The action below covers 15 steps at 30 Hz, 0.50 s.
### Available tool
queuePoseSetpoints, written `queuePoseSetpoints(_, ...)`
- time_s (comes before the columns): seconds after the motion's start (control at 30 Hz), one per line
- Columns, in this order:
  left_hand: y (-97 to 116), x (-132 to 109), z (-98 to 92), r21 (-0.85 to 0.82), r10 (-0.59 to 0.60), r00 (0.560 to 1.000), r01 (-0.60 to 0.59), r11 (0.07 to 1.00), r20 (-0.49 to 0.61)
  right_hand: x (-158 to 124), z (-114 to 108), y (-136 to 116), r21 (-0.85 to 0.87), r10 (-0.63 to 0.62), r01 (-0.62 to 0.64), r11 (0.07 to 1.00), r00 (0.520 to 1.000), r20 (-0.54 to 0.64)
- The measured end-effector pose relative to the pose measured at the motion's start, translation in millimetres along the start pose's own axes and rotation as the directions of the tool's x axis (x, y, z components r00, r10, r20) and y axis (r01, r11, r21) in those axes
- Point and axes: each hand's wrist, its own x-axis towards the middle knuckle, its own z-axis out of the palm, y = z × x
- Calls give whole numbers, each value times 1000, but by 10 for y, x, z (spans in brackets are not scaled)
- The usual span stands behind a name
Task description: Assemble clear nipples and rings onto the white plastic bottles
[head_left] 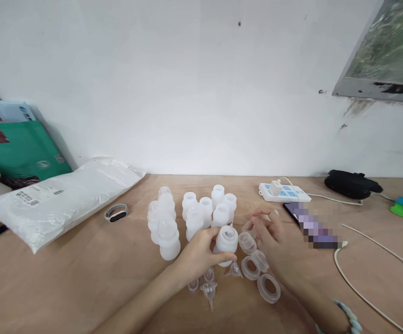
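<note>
My left hand (203,250) is closed around a small white translucent bottle (226,237), thumb at its front; a clear piece shows in the bottle's mouth. My right hand (268,232) hovers with partly bent fingers spread over a cluster of clear ring collars (269,288) and caps (246,242); whether a fingertip touches one I cannot tell. Clear silicone teats (209,291) lie in front of the held bottle, one beside my left thumb. Behind my left hand stand several open white bottles (205,208). Farther left is a group of bottles with clear tops (166,232).
A white plastic mailing bag (72,199) and a fitness band (116,213) lie on the left of the brown tabletop (83,287). On the right are a power strip (301,195), a phone (313,227), a white cable (347,278) and a black case (351,183). A white wall rises behind.
</note>
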Motion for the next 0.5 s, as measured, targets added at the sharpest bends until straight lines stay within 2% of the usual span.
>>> queuePoseSetpoints(0.03,-7,2,-3,4,-11,1000,11,1000,-4,21,-18,-7,9,21,-20,1000,999,-26)
queuePoseSetpoints(0.07,-14,4,-6,2,-21,1000,21,1000,-5,39,-35,-19,23,10,-10,1000,1000,-4)
queuePoseSetpoints(0.13,-27,7,-8,-19,-28,1000,28,999,3,60,-61,-51,65,-72,62,996,985,156)
queuePoseSetpoints(0.2,-35,7,-9,-37,-28,1000,28,999,6,56,-67,-77,88,-121,95,992,919,376)
queuePoseSetpoints(0.27,-32,5,-9,-35,-26,1000,26,999,0,32,-49,-78,37,-90,82,996,862,498)
queuePoseSetpoints(0.33,-19,0,-3,-24,-19,1000,19,1000,-5,-9,-6,-49,-51,-42,76,996,873,486)
queuePoseSetpoints(0.43,11,-12,16,-26,20,1000,-20,999,0,-79,88,14,-153,-37,96,984,936,351)
queuePoseSetpoints(0.5,28,-22,31,-30,43,999,-43,999,3,-114,141,36,-203,-47,107,973,959,280)
